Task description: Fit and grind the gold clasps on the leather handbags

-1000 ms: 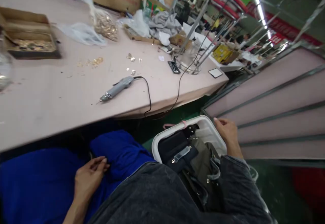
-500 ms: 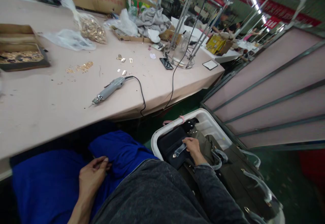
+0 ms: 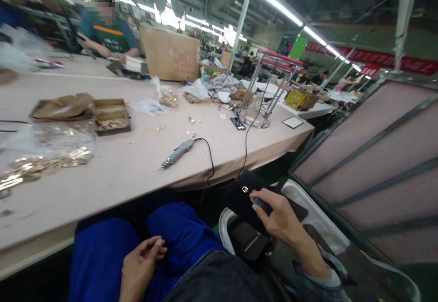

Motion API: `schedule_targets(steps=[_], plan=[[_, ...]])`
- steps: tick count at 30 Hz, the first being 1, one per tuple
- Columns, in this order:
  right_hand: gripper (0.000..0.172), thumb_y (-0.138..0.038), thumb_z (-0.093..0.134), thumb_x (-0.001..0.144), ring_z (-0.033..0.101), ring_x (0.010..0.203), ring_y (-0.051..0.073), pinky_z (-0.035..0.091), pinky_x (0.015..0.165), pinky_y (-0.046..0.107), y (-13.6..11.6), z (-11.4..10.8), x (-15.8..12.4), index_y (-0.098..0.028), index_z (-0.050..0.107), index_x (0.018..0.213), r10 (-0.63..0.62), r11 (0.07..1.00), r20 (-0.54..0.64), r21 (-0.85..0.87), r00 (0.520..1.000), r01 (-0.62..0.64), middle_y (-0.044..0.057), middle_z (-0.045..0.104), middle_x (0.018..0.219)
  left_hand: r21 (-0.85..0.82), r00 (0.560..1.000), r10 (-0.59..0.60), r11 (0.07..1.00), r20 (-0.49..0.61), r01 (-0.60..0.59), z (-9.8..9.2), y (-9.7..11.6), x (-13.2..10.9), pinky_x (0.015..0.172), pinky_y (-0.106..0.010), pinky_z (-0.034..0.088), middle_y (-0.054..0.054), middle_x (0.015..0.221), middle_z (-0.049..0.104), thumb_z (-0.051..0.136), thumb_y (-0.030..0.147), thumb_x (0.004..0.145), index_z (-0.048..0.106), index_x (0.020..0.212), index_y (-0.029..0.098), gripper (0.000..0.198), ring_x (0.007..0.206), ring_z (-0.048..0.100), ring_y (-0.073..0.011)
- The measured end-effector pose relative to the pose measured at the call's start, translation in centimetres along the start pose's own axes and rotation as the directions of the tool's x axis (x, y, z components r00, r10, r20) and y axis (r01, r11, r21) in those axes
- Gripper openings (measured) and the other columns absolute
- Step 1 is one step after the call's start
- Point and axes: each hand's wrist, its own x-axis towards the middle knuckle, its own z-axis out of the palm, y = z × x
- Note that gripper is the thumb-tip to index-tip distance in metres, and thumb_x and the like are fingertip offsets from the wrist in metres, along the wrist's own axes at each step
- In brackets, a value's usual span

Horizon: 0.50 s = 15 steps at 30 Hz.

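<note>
My right hand (image 3: 278,215) is closed on the handle of a black bag (image 3: 239,201), which it holds above the white bin (image 3: 224,229). A small gold-coloured fitting (image 3: 245,189) shows on the bag near my fingertips. More dark olive bags (image 3: 290,256) with wrapped handles lie in the bin. My left hand (image 3: 145,261) rests over my blue-clad lap with its fingers curled together; whatever they may hold is hidden. On the table lies a grey electric screwdriver (image 3: 178,153) with its cable.
The pale table (image 3: 137,160) bears bags of gold-coloured metal parts (image 3: 44,160), an open small box (image 3: 111,117), a phone (image 3: 237,123) and an upturned stool (image 3: 273,87). A person (image 3: 107,33) sits across it. A framed panel (image 3: 376,156) stands right.
My right hand has lifted the black bag by its handle out of the bin. The view has tilted up and turned left, showing more of the table. My left hand stays over my lap.
</note>
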Motion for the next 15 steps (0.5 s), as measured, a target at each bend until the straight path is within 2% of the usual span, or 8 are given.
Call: schedule_targets(steps=[3, 6, 8, 10, 12, 13, 15], plan=[[0.026, -0.016, 0.057, 0.093, 0.067, 0.088, 0.02, 0.052, 0.079, 0.031, -3.8, 0.8, 2.3, -0.022, 0.068, 0.116, -0.182, 0.98, 0.047, 0.084, 0.982, 0.178, 0.007, 0.07, 0.099, -0.073, 0.991, 0.132, 0.989, 0.003, -0.132, -1.2, 3.2, -2.4, 0.08, -0.04, 0.064, -0.016, 0.101, 0.078, 0.083, 0.058, 0.063, 0.071, 0.105, 0.012, 0.064, 0.092, 0.075, -0.0332], [0.024, -0.021, 0.063, 0.093, 0.069, 0.097, 0.023, 0.055, 0.086, 0.033, -7.2, 2.8, 4.3, -0.023, 0.07, 0.116, -0.305, 0.935, 0.017, 0.197, 0.952, 0.296, 0.009, 0.072, 0.104, -0.091, 0.934, 0.356, 0.93, -0.009, -0.356, -2.5, 7.0, -4.8, 0.103, -0.041, 0.055, -0.015, 0.133, 0.067, 0.085, 0.05, 0.07, 0.064, 0.13, 0.017, 0.072, 0.123, 0.064, -0.0328], [0.025, -0.027, 0.068, 0.092, 0.069, 0.105, 0.027, 0.056, 0.091, 0.036, -9.9, 4.7, 5.2, -0.024, 0.072, 0.116, -0.364, 0.896, -0.015, 0.268, 0.931, 0.355, 0.01, 0.073, 0.108, -0.056, 0.895, 0.445, 0.894, -0.001, -0.445, -3.5, 9.0, -5.7, 0.112, -0.041, 0.047, -0.014, 0.141, 0.061, 0.088, 0.045, 0.069, 0.06, 0.139, 0.02, 0.08, 0.133, 0.056, -0.0337], [0.028, -0.033, 0.072, 0.09, 0.069, 0.108, 0.028, 0.057, 0.093, 0.038, -13.1, 6.5, 5.5, -0.026, 0.073, 0.117, -0.383, 0.861, -0.048, 0.344, 0.922, 0.375, 0.011, 0.073, 0.112, -0.033, 0.88, 0.473, 0.881, 0.027, -0.472, -4.8, 9.9, -5.8, 0.109, -0.04, 0.048, -0.014, 0.135, 0.066, 0.087, 0.046, 0.071, 0.065, 0.135, 0.021, 0.072, 0.128, 0.058, -0.0351], [0.033, -0.037, 0.074, 0.089, 0.07, 0.105, 0.028, 0.059, 0.091, 0.038, -16.5, 8.0, 5.6, -0.025, 0.072, 0.119, -0.422, 0.803, -0.067, 0.435, 0.904, 0.407, 0.012, 0.073, 0.112, -0.041, 0.891, 0.453, 0.891, 0.021, -0.452, -6.2, 9.7, -5.4, 0.095, -0.039, 0.054, -0.014, 0.117, 0.073, 0.084, 0.052, 0.072, 0.075, 0.118, 0.019, 0.058, 0.111, 0.066, -0.0357], [0.035, -0.039, 0.073, 0.089, 0.071, 0.101, 0.028, 0.06, 0.088, 0.036, -18.0, 8.4, 5.5, -0.024, 0.071, 0.121, -0.486, 0.748, -0.057, 0.488, 0.872, 0.449, 0.012, 0.074, 0.11, -0.054, 0.9, 0.436, 0.899, -0.001, -0.435, -6.7, 9.4, -5.0, 0.088, -0.038, 0.055, -0.013, 0.106, 0.075, 0.084, 0.057, 0.07, 0.079, 0.108, 0.019, 0.053, 0.102, 0.067, -0.0351], [0.034, -0.037, 0.069, 0.093, 0.073, 0.091, 0.023, 0.061, 0.08, 0.029, -20.3, 8.2, 5.5, -0.024, 0.07, 0.125, -0.677, 0.59, -0.002, 0.595, 0.736, 0.545, 0.01, 0.075, 0.103, -0.063, 0.922, 0.385, 0.92, -0.04, -0.387, -7.3, 8.7, -4.2, 0.075, -0.036, 0.055, -0.01, 0.087, 0.074, 0.084, 0.063, 0.064, 0.08, 0.084, 0.019, 0.049, 0.086, 0.067, -0.0325]])
